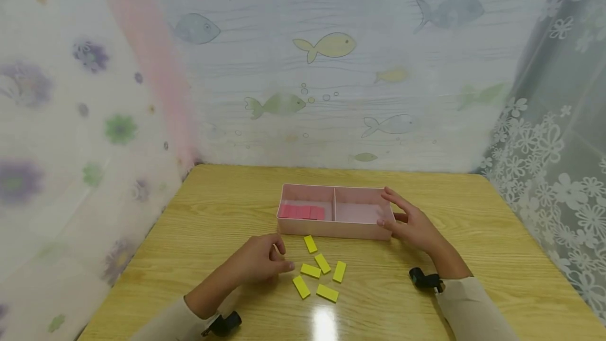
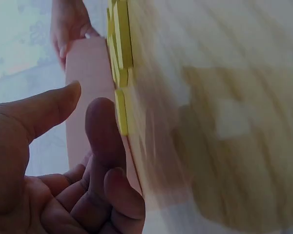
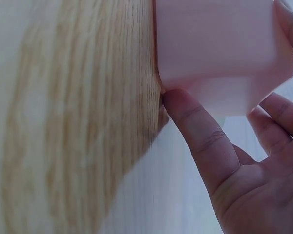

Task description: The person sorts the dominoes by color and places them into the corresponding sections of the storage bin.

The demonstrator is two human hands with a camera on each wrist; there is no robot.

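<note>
A pink two-compartment box (image 1: 333, 230) stands on the table, with several pink tiles (image 1: 303, 212) lying in its left compartment. My right hand (image 1: 416, 229) grips the right end of this box, its fingers spread around the end wall (image 3: 215, 39) in the right wrist view. Several yellow blocks (image 1: 311, 271) lie scattered in front of the box. Just left of them hovers my left hand (image 1: 259, 259), fingers loosely bent and nothing held. In the left wrist view its thumb and fingertips are apart, near the closest yellow block (image 2: 122, 112).
The wooden table (image 1: 222, 193) reaches back to a fish-print curtain (image 1: 326, 120). A flowered cloth (image 1: 118, 128) hangs at the left, and a lace curtain (image 1: 568, 188) at the right. Small black wrist cameras sit below both hands.
</note>
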